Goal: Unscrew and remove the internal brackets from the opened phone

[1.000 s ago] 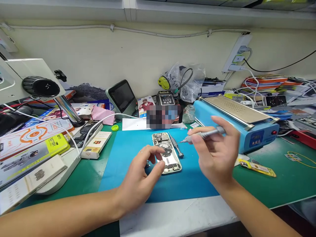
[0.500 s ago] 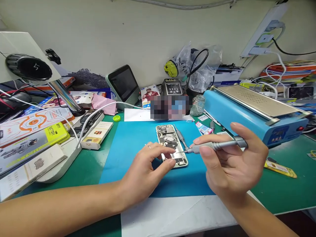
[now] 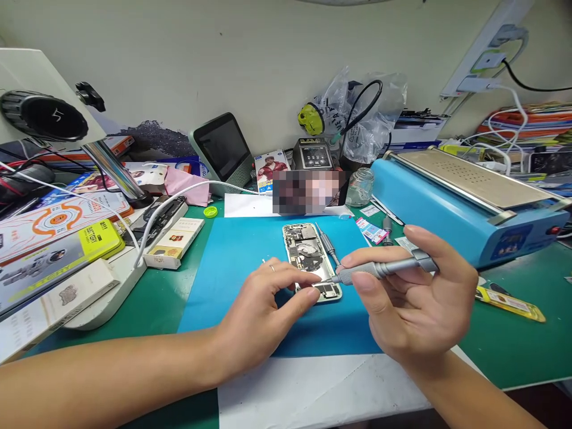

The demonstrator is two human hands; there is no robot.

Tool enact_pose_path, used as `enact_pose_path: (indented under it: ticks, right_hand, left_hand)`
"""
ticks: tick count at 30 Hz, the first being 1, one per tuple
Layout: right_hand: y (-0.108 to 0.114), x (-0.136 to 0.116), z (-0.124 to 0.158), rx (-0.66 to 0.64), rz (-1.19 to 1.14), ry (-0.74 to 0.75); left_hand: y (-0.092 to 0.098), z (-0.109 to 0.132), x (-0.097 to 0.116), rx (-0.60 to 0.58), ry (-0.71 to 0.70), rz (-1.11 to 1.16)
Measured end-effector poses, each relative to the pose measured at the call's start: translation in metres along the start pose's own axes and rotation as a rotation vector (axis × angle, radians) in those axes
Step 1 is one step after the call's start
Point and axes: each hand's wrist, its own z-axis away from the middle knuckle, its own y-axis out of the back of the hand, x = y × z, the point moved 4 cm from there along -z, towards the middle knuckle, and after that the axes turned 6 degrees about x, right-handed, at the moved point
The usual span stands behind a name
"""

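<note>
An opened phone (image 3: 306, 250) with its insides showing lies on a blue mat (image 3: 236, 262). My left hand (image 3: 263, 313) rests at the phone's near end, fingers curled and touching its lower edge. My right hand (image 3: 415, 304) pinches a grey precision screwdriver (image 3: 379, 269), whose tip points left onto the phone's lower right part. A second grey screwdriver (image 3: 327, 243) lies on the mat beside the phone's right side.
A blue heating machine (image 3: 465, 205) stands at the right. A microscope base (image 3: 89, 298) with boxes, a white cable (image 3: 174, 205), a small screen (image 3: 221, 152), a glass jar (image 3: 360, 186) and a yellow tool (image 3: 509, 301) surround the mat. White paper (image 3: 313, 390) lies at the front edge.
My right hand has brought the screwdriver down and left until its tip meets the phone. My left hand has stayed at the phone's near end. The view has tilted downward.
</note>
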Motion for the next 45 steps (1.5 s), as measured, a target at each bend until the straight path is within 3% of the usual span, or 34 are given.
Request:
enact_pose_path:
  ticks: [15, 45]
  right_hand:
    - [0.0014, -0.0011, 0.0014, 0.01, 0.062, 0.038]
    - [-0.0006, -0.0029, -0.0029, -0.017, 0.047, 0.052]
  left_hand:
    - [0.0012, -0.0025, 0.0026, 0.034, 0.075, 0.043]
    - [0.0011, -0.0037, 0.0057, 0.001, 0.058, 0.052]
